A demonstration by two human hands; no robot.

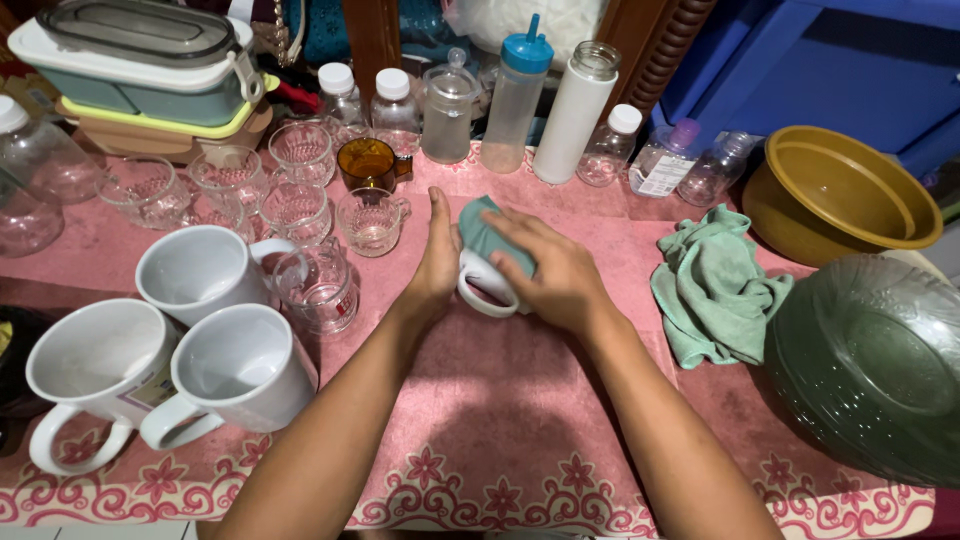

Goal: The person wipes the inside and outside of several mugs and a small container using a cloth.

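White mug (487,285) lies on its side at the middle of the tabletop (500,400), which is covered by a pink flowered cloth, with its handle loop facing the camera. The left hand (437,262) braces the mug's left flank, fingers together and pressed flat along it, thumb raised. The right hand (555,275) lies over the top of the mug, its fingers closed on a teal cloth (482,232) that covers the mug's upper side.

To the left stand three large white mugs (205,345), upright and empty, touching one another. Beyond them is a cluster of clear glass cups (290,205), also empty, and one amber glass cup (368,162). Along the far edge runs a row of bottles: small clear ones with white caps (393,105), a frosted bottle with a blue spout cap (515,100) and a tall white bottle (575,110) with an open mouth; whether they hold anything I cannot tell. Stacked lidded food boxes (140,70) sit at the far left corner.

On the right, a crumpled green rag (712,285) lies just beside the right forearm. Past it, a brown plastic basin (840,190) sits open and empty, and a dark green bowl (870,365) rests upside down at the right edge.

Open cloth stretches from the mug to the near edge, between and beneath the two forearms. The left side is crowded up to the left wrist.
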